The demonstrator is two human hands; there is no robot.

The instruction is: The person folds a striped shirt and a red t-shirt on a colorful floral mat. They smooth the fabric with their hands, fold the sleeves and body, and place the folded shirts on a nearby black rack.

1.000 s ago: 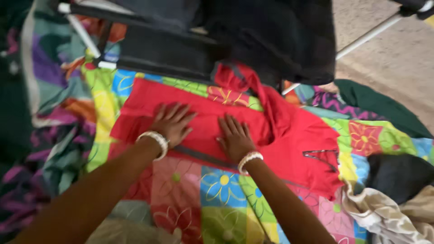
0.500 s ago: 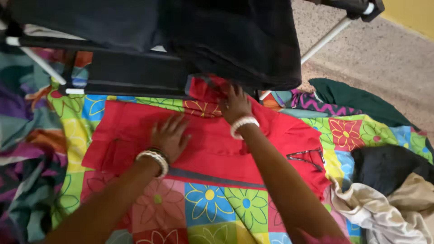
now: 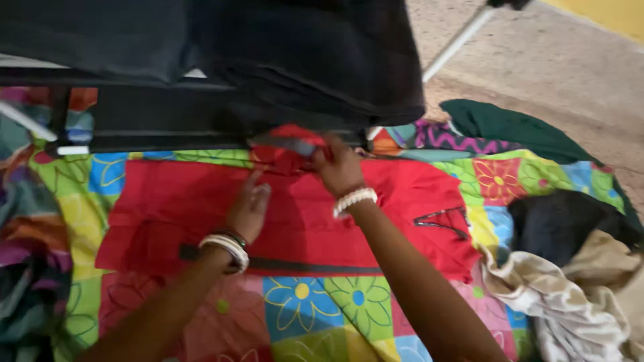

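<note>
Where spread flat over the flowered patchwork sheet, a bright red garment, wide and smooth across the middle, with a dark band along its near edge and a dark-edged triangular trim toward the right. Bunched at the far edge into a small red fold with a grey strip, tucked just under the dark cloth hanging from the black frame.

Right hand at that far fold, fingers closed round the bunched red cloth, pinching it; white beaded bracelet on the wrist. Left hand resting on the flat middle of the garment, palm down, fingers loosely stretched toward the fold and gripping nothing, tips near the bunched part; whether actually touching the fold, cannot tell. White and dark bangles on that wrist.

No box or basket in view; only loose cloth lying about. To the right, touching the sheet's edge, a black piece and a crumpled cream piece nearer. Farther right, a dark green cloth on the speckled floor, beside a purple zigzag-patterned cloth. To the left, more multicoloured fabric, blurred.
</note>
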